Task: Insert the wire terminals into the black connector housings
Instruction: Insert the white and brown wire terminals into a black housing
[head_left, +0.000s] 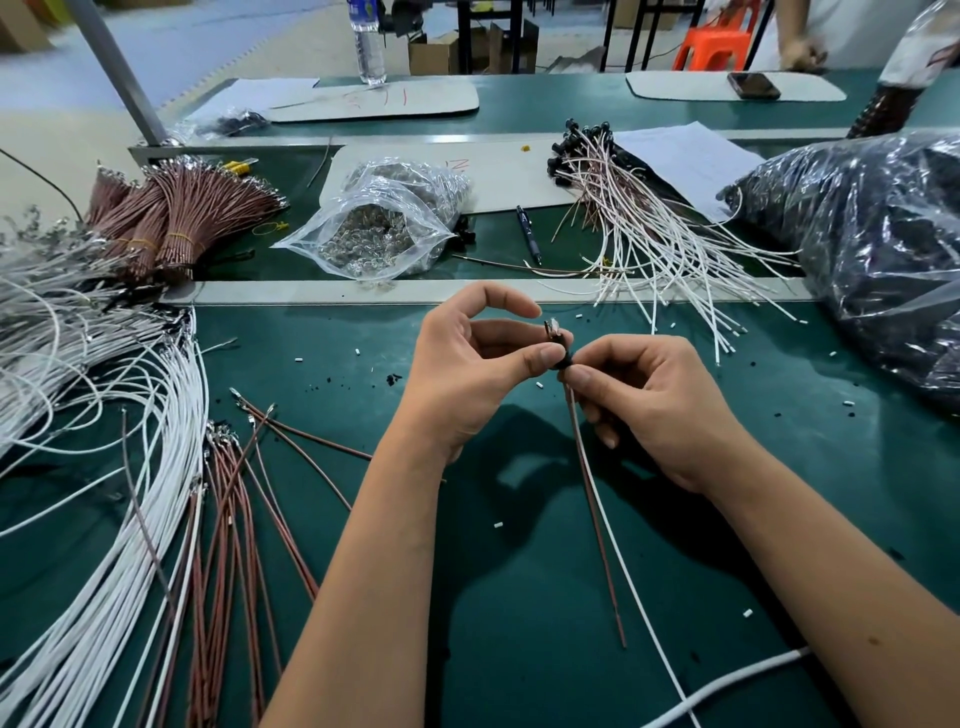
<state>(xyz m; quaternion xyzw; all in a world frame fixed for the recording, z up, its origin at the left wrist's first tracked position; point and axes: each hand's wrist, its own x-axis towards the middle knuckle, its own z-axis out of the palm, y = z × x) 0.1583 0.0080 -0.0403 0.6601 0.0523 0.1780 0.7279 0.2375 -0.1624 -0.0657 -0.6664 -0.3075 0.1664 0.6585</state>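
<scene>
Left hand (467, 374) pinches black connector housing (563, 359); right hand (649, 400) pinches wires (597, 499).

Loose wires (104, 467) left; bag (883, 249) right.

Left hand (467, 364) and right hand (649, 395) apparently pinch, fingertips meeting.

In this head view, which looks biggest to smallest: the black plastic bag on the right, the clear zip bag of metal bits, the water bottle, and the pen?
1. Black plastic bag, largest, though nearness helps.
2. Clear zip bag.
3. Water bottle.
4. Pen.
Bottle and pen look close in length; the bottle stands farther back and is cut off at the top, so that order is unsure.
</scene>
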